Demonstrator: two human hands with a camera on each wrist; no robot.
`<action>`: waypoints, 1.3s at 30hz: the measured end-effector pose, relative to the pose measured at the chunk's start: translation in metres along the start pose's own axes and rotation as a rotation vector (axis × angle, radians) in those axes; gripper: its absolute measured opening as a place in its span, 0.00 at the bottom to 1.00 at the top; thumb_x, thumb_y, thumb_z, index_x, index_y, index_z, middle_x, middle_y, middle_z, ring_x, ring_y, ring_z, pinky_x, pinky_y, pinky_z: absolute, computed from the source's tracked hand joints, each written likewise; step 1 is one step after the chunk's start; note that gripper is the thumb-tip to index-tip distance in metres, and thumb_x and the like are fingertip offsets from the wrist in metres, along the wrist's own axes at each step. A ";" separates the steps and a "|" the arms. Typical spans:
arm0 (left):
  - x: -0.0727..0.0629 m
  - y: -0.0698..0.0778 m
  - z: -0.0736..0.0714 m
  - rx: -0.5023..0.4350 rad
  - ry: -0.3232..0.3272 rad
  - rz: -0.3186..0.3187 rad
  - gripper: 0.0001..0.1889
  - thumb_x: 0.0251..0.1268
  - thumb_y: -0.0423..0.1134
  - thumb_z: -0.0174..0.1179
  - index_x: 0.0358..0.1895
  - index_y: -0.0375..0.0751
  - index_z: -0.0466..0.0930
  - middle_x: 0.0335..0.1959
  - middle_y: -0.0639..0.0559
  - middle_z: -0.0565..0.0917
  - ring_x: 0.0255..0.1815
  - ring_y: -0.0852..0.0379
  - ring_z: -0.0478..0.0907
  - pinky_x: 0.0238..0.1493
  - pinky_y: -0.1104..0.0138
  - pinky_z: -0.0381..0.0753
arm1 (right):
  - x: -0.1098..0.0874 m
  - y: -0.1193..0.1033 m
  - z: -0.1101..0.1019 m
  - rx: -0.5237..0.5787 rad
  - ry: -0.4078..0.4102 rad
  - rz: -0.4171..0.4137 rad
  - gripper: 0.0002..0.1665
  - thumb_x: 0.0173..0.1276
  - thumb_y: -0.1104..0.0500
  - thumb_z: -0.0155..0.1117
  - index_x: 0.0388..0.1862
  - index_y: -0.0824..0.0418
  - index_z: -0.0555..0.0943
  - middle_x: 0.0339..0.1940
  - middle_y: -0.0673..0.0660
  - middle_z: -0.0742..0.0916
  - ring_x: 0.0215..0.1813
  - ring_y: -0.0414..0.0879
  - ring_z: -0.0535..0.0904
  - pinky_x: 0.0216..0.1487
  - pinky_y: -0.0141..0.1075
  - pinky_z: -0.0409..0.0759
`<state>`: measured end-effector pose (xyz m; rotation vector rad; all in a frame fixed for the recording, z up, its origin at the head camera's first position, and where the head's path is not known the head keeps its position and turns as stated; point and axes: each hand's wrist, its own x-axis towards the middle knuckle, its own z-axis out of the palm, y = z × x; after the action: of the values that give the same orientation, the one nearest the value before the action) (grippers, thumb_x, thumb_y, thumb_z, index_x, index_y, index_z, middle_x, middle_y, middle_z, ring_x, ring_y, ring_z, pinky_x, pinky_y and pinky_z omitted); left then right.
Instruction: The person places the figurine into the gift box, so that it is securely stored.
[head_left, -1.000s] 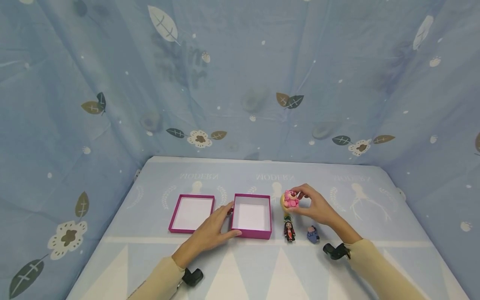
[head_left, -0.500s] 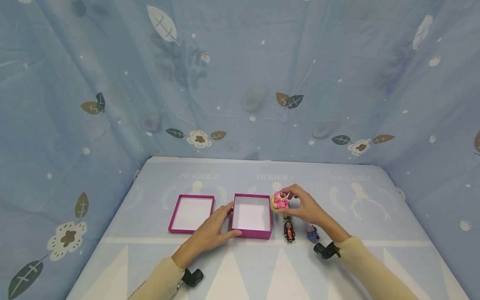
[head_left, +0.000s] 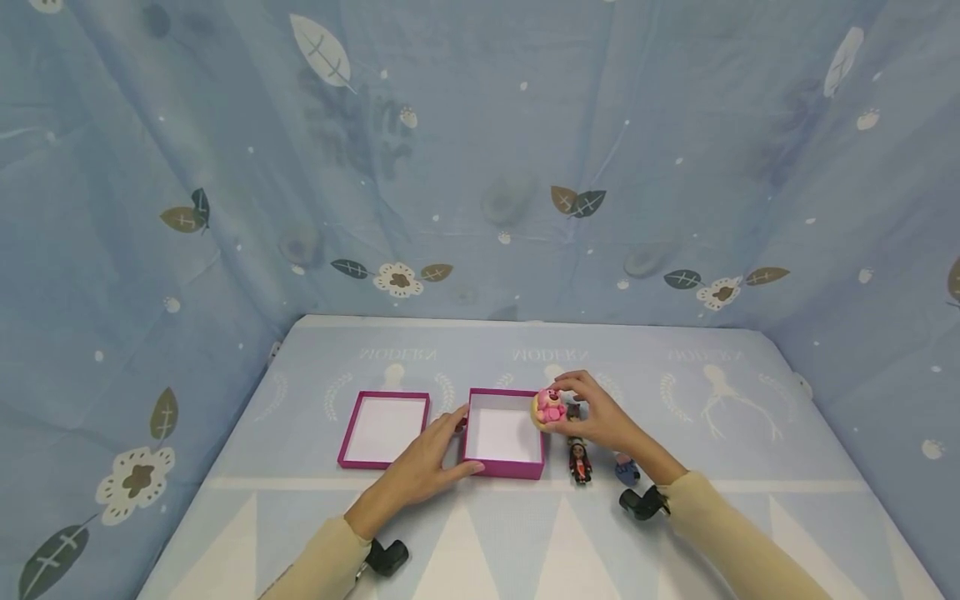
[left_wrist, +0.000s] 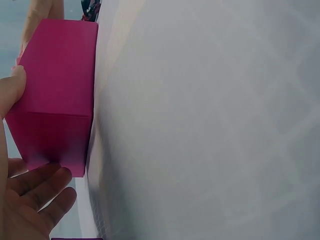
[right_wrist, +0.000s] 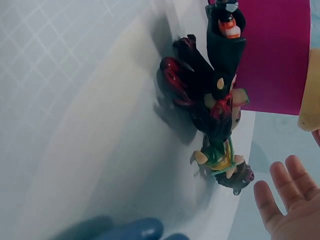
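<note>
A pink bear figurine (head_left: pixel 551 406) on a round yellow base is pinched between the thumb and fingers of my right hand (head_left: pixel 600 417), at the right rim of the open magenta box (head_left: pixel 504 469). The yellow base (right_wrist: pixel 311 92) shows beside the box wall in the right wrist view. My left hand (head_left: pixel 423 462) rests at the box's left side. Its thumb (left_wrist: pixel 14 87) lies at the front rim, and its loosely extended fingers (left_wrist: pixel 45 185) meet the side wall. Inside, the box shows a white bottom with nothing on it.
The magenta-edged lid (head_left: pixel 384 427) lies inside up, left of the box. A long-haired doll figurine (head_left: pixel 579 462) in black and red lies right of the box, with a figurine in green and yellow (right_wrist: pixel 220 157) beyond it. A blue figurine (head_left: pixel 627 469) sits under the right forearm.
My right hand has carried the pink bear figurine leftward from above the other figurines to the box's right rim. The left hand has stayed in place.
</note>
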<state>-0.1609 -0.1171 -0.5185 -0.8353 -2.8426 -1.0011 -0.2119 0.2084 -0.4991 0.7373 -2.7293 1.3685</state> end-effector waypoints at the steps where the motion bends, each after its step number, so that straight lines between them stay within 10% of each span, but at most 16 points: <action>1: 0.000 0.000 0.000 -0.002 0.002 0.000 0.50 0.57 0.68 0.61 0.77 0.44 0.54 0.66 0.49 0.74 0.64 0.56 0.72 0.65 0.54 0.74 | 0.000 -0.001 0.000 0.002 -0.001 -0.003 0.32 0.53 0.49 0.79 0.56 0.53 0.79 0.60 0.57 0.75 0.61 0.57 0.74 0.59 0.58 0.75; 39: 0.002 -0.002 0.003 -0.003 -0.001 0.004 0.50 0.57 0.69 0.60 0.77 0.44 0.54 0.67 0.49 0.73 0.67 0.53 0.71 0.67 0.53 0.73 | 0.013 -0.014 0.034 0.004 -0.098 0.058 0.38 0.49 0.46 0.81 0.59 0.54 0.79 0.58 0.56 0.76 0.60 0.57 0.74 0.61 0.54 0.75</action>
<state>-0.1635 -0.1157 -0.5211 -0.8416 -2.8401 -1.0055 -0.2104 0.1700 -0.5074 0.7515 -2.8452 1.3845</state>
